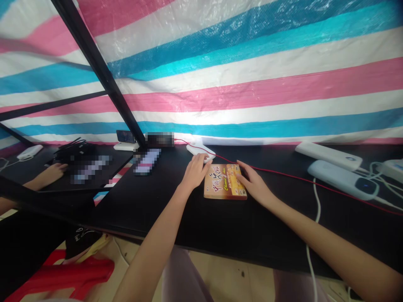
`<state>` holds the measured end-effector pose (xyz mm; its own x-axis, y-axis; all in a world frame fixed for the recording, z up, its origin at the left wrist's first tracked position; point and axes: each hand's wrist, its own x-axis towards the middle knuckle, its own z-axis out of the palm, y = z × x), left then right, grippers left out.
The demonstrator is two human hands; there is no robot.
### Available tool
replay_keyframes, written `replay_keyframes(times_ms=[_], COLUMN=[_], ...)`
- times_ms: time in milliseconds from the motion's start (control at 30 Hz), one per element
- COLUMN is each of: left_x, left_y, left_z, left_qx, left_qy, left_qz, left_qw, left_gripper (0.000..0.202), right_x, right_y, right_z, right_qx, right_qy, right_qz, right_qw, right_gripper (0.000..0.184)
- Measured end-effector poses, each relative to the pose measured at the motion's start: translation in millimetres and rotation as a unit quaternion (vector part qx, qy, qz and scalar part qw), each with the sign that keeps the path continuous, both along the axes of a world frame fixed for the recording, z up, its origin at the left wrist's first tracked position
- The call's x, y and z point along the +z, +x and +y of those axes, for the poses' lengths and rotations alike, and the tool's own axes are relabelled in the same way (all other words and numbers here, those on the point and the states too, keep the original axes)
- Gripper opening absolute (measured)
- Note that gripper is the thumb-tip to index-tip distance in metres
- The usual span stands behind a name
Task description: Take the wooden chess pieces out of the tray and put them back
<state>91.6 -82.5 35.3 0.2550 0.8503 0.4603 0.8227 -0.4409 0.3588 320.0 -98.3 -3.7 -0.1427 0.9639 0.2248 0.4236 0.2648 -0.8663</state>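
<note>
A flat tan wooden box with red and yellow lettering lies on the black table. My left hand rests at the box's upper left corner, fingers curled against its edge. My right hand lies on the box's right side, fingers stretched over the lid. Both hands touch the box, which stays flat on the table.
A red cable runs across the table behind the box. Two white power banks with white cords lie at the right. A white device sits behind the box. Another person's hand rests on a neighbouring table at left. A striped tarp forms the back wall.
</note>
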Motion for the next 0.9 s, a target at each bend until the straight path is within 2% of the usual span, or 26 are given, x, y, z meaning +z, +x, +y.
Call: replay_keyframes(times_ms=[400,733,900], left_x=[1.0,2.6,3.8], left_y=[2.6,4.8,7.4], left_z=[-1.9,-4.8,-6.9], left_qx=[0.020,0.007,0.023], left_qy=[-0.059,-0.065,-0.061], left_qz=[0.037,0.025,0.020], left_qw=[0.997,0.998,0.998], left_gripper=[0.031,0.027,0.022], right_x=[9.2,9.3,8.2], right_y=[-1.9,-0.8,-2.3], right_z=[-4.8,-4.8,-3.8], right_qx=[-0.019,-0.015,-0.007], right_qy=[-0.009,0.007,0.013], right_qz=[-0.055,-0.095,-0.122], right_qw=[0.998,0.995,0.992], right_gripper=[0.056,0.055,0.055])
